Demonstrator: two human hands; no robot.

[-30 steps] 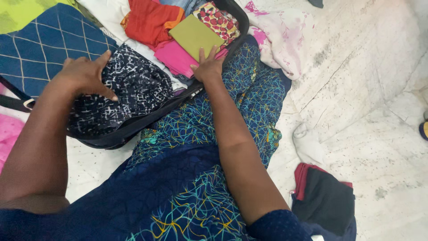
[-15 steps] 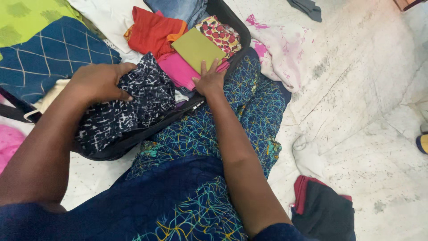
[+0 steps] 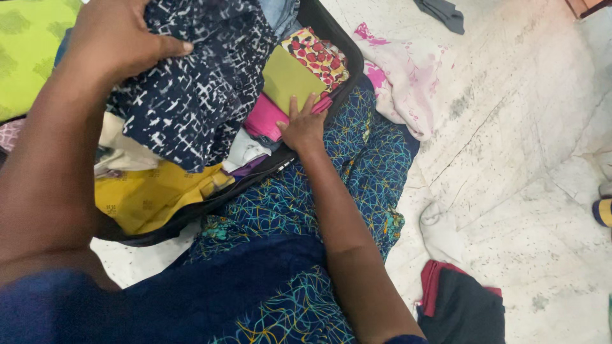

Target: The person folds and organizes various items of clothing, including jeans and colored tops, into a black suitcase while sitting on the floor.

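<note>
Navy cloth (image 3: pixel 191 95) with white flecks is now lifted clear of the black bag (image 3: pixel 331 38); half a second ago it still lay bunched in the near end with your left hand (image 3: pixel 118 41) flat on top. That hand is closed on the cloth's upper edge, thumb out along the front, and the cloth hangs from it over the middle of the bag. Lifting it has bared what lay beneath: a yellow cloth (image 3: pixel 146 197) at the near end, a cream piece (image 3: pixel 121 143) above it, and a pale folded piece (image 3: pixel 245 150) beside the pink one (image 3: pixel 268 121). Your right hand (image 3: pixel 303 127) has not moved: fingers spread, pressing flat on the pink cloth and the edge of the olive one (image 3: pixel 287 79), just inside the bag's rim. The red-flowered cloth (image 3: pixel 315 57) lies beyond the olive. Whether the navy cloth's lower hem touches the pile is hard to tell from this angle. On the floor (image 3: pixel 510 127), a pink-and-white cloth (image 3: pixel 401 79) lies beside the bag, and a dark bundle (image 3: pixel 459 306) sits well apart by your right knee.
</note>
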